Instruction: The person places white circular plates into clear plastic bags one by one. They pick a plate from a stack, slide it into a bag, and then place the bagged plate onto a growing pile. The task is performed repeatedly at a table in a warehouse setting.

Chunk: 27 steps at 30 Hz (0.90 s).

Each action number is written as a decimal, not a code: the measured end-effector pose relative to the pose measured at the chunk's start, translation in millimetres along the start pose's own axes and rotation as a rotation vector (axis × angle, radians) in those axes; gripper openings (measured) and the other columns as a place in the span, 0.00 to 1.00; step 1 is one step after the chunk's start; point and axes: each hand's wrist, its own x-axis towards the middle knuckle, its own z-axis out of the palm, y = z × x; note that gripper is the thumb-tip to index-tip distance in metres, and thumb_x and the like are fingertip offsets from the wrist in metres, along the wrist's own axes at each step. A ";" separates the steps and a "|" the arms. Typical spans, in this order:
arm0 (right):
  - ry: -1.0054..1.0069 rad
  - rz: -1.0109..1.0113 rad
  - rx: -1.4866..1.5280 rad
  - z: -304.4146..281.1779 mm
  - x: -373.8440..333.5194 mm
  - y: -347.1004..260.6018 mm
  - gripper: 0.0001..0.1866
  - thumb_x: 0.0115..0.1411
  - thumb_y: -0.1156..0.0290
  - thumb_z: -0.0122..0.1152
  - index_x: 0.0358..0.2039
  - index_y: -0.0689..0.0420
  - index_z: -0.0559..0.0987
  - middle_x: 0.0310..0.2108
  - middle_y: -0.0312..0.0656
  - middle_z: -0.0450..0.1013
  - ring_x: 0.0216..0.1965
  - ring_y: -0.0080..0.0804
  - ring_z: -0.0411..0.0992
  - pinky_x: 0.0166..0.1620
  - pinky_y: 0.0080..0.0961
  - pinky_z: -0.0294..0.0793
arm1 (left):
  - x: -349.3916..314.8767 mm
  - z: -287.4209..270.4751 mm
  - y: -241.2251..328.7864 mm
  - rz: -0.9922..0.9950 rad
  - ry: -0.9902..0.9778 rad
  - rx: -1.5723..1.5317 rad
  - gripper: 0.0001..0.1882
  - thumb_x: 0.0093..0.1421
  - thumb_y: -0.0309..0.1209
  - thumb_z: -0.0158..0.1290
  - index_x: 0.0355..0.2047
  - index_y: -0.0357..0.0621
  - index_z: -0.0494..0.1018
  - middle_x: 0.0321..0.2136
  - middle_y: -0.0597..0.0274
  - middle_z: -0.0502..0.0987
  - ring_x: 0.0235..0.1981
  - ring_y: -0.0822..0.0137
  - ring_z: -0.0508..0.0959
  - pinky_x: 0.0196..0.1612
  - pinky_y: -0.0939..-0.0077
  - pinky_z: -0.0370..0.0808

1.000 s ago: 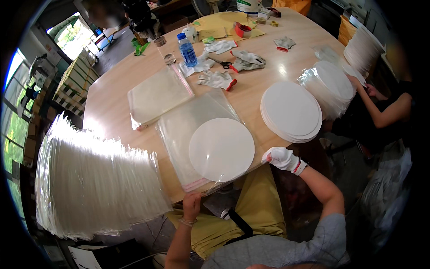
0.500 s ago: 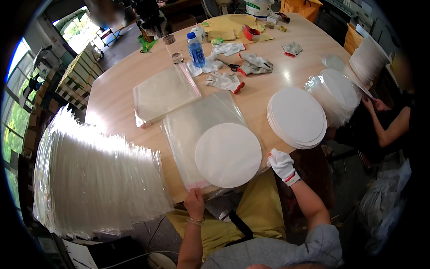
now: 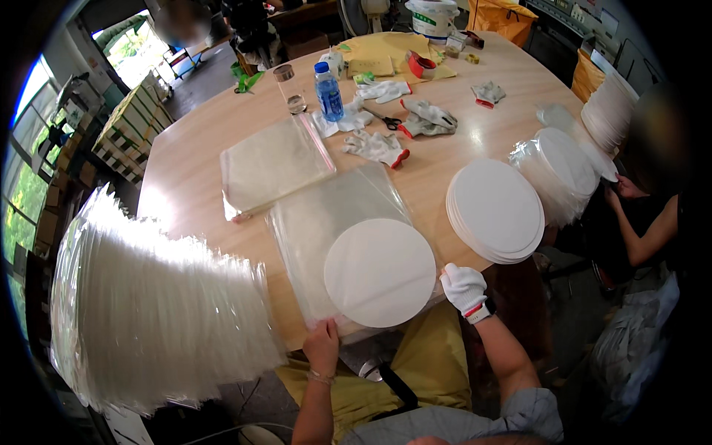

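Note:
A white round disc (image 3: 380, 273) lies at the table's front edge, over a stack of clear plastic bags (image 3: 334, 204). Faint streaks cross the disc; whether a film covers it I cannot tell. My bare left hand (image 3: 322, 348) pinches the front left corner of a plastic bag, just left of the disc. On the disc's right side, my right hand (image 3: 463, 288), in a white knitted glove, has its fingers closed at the bag's edge. A stack of white discs (image 3: 495, 208) stands to the right of the bags, beyond my right hand.
A fanned pile of filled clear bags (image 3: 163, 311) covers the left edge. Farther back are another bag stack (image 3: 276, 167), a blue-capped bottle (image 3: 328, 93), scissors (image 3: 388, 120), work gloves (image 3: 428, 119) and a tape dispenser (image 3: 420, 64). At right, a co-worker's hands (image 3: 623, 188) are beside bagged discs (image 3: 567, 167).
The whole scene sits slightly lower in the picture. Both hands keep their places on either side of the disc, still closed at the bag's edge.

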 end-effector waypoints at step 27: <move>-0.028 -0.457 0.131 -4.4 -21.9 -16.5 0.17 0.47 0.63 0.57 0.37 0.57 0.75 0.55 0.37 0.62 0.58 0.41 0.55 0.57 0.52 0.51 | -92.3 43.2 56.0 -0.483 -0.634 -1.378 0.15 0.61 0.38 0.48 0.42 0.40 0.69 0.37 0.59 0.75 0.41 0.62 0.75 0.44 0.68 0.70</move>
